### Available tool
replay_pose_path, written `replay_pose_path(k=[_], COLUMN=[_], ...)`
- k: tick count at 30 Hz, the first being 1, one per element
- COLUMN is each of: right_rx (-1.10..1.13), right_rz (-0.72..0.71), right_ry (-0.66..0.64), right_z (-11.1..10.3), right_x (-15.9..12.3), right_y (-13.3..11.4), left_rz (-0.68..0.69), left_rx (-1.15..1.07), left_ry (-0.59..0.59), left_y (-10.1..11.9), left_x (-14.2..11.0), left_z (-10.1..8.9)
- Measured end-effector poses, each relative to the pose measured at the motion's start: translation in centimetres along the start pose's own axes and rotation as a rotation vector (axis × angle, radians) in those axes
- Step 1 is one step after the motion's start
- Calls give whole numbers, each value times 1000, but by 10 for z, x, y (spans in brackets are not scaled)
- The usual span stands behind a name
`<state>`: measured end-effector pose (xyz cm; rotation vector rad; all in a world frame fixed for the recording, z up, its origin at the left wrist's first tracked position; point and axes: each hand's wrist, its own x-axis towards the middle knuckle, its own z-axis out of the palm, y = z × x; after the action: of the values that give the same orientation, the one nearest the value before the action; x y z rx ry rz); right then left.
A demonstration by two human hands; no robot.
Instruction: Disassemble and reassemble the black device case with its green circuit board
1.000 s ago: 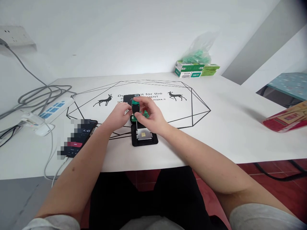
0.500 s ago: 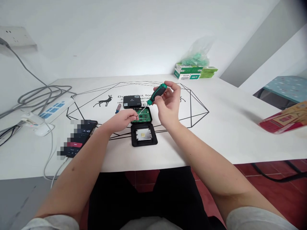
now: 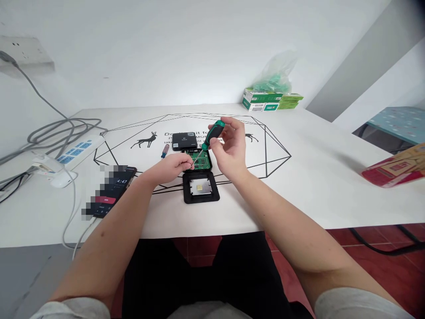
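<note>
A: Since a second ago we've swung the screwdriver (image 3: 209, 139) from upright to tilted. Grip?
B: Our right hand (image 3: 232, 144) is wrapped round its handle (image 3: 215, 130). Left hand (image 3: 171, 168) pinched at the shaft's (image 3: 198, 157) low end; can't tell on what.
A: Location?
B: Over the green circuit board (image 3: 203, 164).

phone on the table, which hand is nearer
Left. The left hand is right of the smartphone, by the green circuit board; the right hand is farther right, holding the green-and-black screwdriver.
</note>
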<state>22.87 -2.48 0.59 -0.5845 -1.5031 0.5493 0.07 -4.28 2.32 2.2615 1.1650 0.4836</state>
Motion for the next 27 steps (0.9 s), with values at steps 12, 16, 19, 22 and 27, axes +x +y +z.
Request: replay_pose_path(k=[12, 16, 19, 22, 27], right_rx=[25, 9, 3, 19, 63], right_rz=[-14, -80, -143, -206, -274], right_ry=[-246, -378, -410, -414, -411], right_z=[-2, 2, 4, 6, 10], right_x=[-5, -12, -16, -17, -18], right_y=[-23, -28, -29, -28, -28], left_rz=[22, 64, 56, 39, -6], left_rx=[-78, -123, -79, -54, -55], left_ry=[-285, -366, -363, -361, -395], left_y=[15, 17, 18, 20, 23], left_x=[-11, -11, -11, -12, -13], left_z=[-7, -2, -1, -1, -1])
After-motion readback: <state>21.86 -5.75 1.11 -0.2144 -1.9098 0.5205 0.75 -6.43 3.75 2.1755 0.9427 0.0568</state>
